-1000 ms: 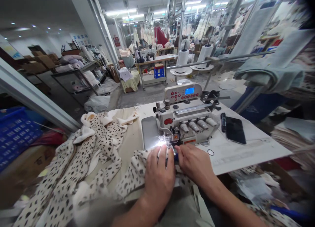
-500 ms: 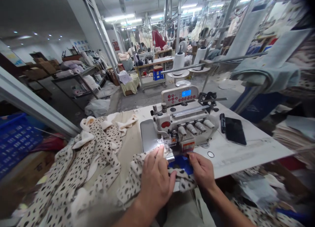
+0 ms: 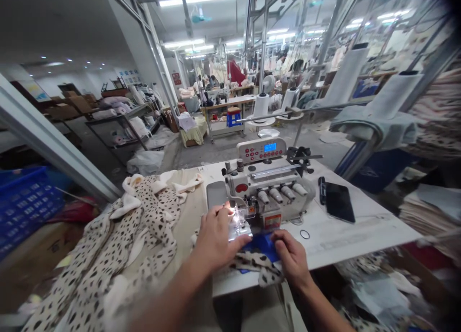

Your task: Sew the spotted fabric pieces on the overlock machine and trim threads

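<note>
A white overlock sewing machine (image 3: pixel 268 190) stands on the white table (image 3: pixel 360 231). My left hand (image 3: pixel 216 236) rests with fingers curled at the lit needle area, pressing cream fabric with black spots (image 3: pixel 252 264) against the machine's front. My right hand (image 3: pixel 293 257) pinches the same spotted fabric by a blue patch (image 3: pixel 264 243) just below the machine. What lies under my left palm is hidden.
A heap of spotted fabric (image 3: pixel 118 245) covers the table's left side. A black phone (image 3: pixel 338 202) and a small ring (image 3: pixel 304 234) lie right of the machine. A blue crate (image 3: pixel 25 202) stands far left. Thread cones (image 3: pixel 262 106), racks and other workstations fill the background.
My left hand has moved forward and left to the needle area. My right hand has slid back toward me, uncovering the blue patch. The fabric under the hands has been drawn in.
</note>
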A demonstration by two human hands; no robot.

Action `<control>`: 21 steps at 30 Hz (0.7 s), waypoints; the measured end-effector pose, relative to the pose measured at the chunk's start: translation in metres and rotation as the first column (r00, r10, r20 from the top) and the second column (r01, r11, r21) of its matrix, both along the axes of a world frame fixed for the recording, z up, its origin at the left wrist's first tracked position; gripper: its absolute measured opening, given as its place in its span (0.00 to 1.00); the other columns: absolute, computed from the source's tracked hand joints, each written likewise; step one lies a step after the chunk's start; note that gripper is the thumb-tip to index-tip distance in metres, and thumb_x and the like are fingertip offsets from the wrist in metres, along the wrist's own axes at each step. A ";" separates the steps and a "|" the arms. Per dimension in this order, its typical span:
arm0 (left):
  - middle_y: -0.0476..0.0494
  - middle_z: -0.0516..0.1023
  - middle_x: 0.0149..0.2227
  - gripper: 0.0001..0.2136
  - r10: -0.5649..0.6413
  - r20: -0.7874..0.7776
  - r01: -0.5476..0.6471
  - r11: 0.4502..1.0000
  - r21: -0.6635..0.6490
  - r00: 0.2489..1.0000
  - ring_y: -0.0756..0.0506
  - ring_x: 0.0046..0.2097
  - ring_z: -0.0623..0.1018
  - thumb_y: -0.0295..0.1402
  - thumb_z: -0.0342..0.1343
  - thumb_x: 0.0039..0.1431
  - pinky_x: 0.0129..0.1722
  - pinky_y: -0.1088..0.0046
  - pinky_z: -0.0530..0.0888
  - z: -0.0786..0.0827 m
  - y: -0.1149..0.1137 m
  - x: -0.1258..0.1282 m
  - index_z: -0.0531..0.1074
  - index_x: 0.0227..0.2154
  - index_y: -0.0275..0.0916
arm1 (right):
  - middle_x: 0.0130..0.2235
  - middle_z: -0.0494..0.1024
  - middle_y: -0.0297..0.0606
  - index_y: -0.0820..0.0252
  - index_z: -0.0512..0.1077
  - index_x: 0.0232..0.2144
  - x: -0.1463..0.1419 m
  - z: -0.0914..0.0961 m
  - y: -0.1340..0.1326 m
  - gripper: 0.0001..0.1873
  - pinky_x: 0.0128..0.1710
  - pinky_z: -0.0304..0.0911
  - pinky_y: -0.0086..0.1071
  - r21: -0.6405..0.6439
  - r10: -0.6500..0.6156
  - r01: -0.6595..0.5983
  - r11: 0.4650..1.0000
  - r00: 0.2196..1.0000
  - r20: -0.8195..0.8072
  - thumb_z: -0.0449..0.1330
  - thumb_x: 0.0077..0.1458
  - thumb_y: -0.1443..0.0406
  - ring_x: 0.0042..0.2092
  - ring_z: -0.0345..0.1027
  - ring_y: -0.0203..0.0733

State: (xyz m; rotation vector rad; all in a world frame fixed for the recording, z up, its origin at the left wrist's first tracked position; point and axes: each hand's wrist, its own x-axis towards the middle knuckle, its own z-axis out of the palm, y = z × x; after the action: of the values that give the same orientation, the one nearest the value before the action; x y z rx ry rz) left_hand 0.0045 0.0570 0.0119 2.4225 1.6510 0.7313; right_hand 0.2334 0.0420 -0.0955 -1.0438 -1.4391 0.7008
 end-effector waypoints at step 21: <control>0.44 0.79 0.37 0.08 -0.085 0.290 0.160 0.956 -0.247 0.953 0.41 0.40 0.77 0.25 0.54 0.54 0.41 0.64 0.71 -0.017 -0.066 0.014 0.73 0.36 0.43 | 0.35 0.82 0.43 0.62 0.79 0.40 -0.064 0.041 -0.043 0.20 0.38 0.71 0.35 -0.324 -0.011 -0.084 0.942 0.959 -0.282 0.63 0.58 0.51 0.37 0.76 0.49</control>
State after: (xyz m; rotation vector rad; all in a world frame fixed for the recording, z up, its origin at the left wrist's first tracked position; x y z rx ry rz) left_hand 0.0185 -0.0090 -0.0051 2.1033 1.3774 0.7341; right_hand 0.1695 -0.0013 -0.0541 -1.1241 -1.1178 1.1025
